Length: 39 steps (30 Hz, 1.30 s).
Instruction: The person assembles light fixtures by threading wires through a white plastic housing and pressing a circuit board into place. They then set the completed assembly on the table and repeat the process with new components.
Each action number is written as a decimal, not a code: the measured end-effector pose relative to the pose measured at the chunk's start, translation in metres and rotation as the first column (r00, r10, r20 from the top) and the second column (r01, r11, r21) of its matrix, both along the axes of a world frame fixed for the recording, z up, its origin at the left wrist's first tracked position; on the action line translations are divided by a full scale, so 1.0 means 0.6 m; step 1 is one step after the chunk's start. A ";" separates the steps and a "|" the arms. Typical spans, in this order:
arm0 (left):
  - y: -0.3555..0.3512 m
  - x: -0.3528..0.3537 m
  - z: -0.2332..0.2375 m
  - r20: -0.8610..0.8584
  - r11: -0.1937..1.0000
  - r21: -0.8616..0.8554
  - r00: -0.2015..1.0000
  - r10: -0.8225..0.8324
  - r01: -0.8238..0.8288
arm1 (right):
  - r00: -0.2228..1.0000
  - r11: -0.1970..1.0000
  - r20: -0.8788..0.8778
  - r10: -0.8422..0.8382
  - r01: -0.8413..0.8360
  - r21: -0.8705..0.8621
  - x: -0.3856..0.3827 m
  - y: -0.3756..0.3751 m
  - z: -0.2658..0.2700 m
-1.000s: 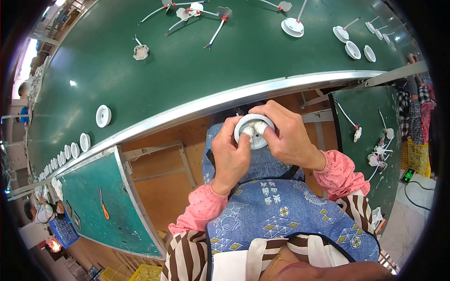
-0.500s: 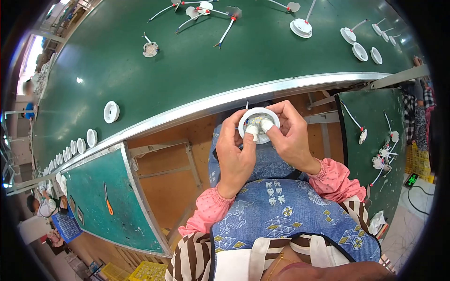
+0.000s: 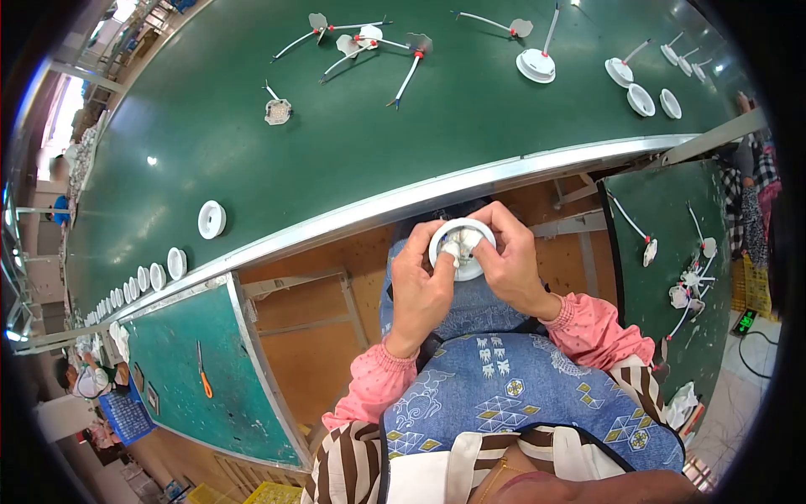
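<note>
Over my lap, both hands hold a round white lamp housing (image 3: 462,224) with its open side facing up. My left hand (image 3: 422,286) grips the left rim, fingers curled around the outside. My right hand (image 3: 510,265) clasps the right rim in the same way. Both thumbs, wrapped in white tape or finger covers, press inside the housing. They largely hide what sits in there, seemingly an LED board.
On the green table (image 3: 336,151) lie LED boards with wires (image 3: 278,112), wired housings (image 3: 536,65) and a row of white housings (image 3: 176,264). Scissors (image 3: 204,380) lie on the left side board; more wired boards (image 3: 678,296) are at right. A metal edge (image 3: 403,190) runs before me.
The view has shifted slightly, so the table things appear lower. My hands stay on the housing, and my thumbs have shifted a little inside it.
</note>
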<state>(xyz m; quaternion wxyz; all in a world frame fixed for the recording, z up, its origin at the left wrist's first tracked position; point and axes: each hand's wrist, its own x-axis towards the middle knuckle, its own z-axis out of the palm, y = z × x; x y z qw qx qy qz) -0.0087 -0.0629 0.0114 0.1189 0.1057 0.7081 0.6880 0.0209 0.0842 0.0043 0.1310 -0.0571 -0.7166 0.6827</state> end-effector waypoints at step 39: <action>0.006 -0.010 0.058 -0.517 0.855 -0.518 0.792 -0.325 0.013 | 0.984 0.910 0.006 0.179 -0.163 -0.382 0.010 0.046 0.038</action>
